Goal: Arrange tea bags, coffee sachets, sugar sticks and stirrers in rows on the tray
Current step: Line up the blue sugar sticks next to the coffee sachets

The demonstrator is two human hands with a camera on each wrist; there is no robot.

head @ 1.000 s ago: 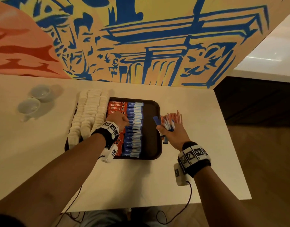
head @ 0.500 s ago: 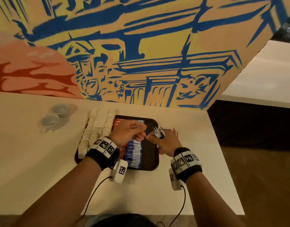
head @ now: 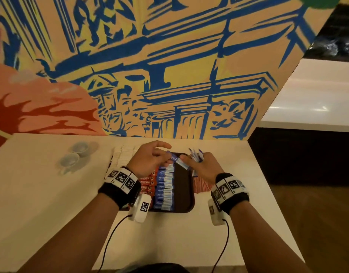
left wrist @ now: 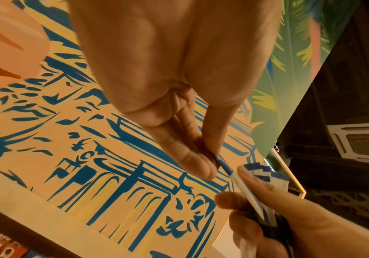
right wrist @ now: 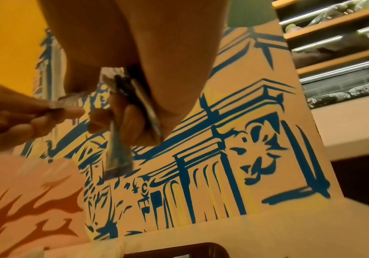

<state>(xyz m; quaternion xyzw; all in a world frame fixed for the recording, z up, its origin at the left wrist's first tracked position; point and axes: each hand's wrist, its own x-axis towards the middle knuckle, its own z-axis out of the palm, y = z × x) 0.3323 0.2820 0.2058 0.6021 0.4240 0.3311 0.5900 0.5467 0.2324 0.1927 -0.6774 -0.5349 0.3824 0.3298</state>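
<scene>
A dark brown tray (head: 186,196) holds white tea bags (head: 123,154) on its left, then red coffee sachets (head: 148,184), then a row of blue-and-white sugar sticks (head: 166,186). Red stirrers (head: 201,186) lie on the table just right of the tray. Above the tray's far end my right hand (head: 189,161) grips a fanned bundle of sugar sticks (head: 196,154) (left wrist: 265,176) (right wrist: 117,153). My left hand (head: 167,154) (left wrist: 214,165) pinches one end of a single sugar stick (head: 176,160) (left wrist: 230,172). That stick's other end lies in the right hand's fingers.
Two pale cups (head: 79,149) (head: 69,160) stand on the table at the far left. A painted wall (head: 169,85) rises right behind the tray. The table's right edge (head: 268,184) drops to a dark floor. The right strip of the tray is bare.
My left hand has lifted off the sachet rows and now pinches a stick. My right hand has carried the bundle from the stirrers over the tray's far end. The head view has tilted up.
</scene>
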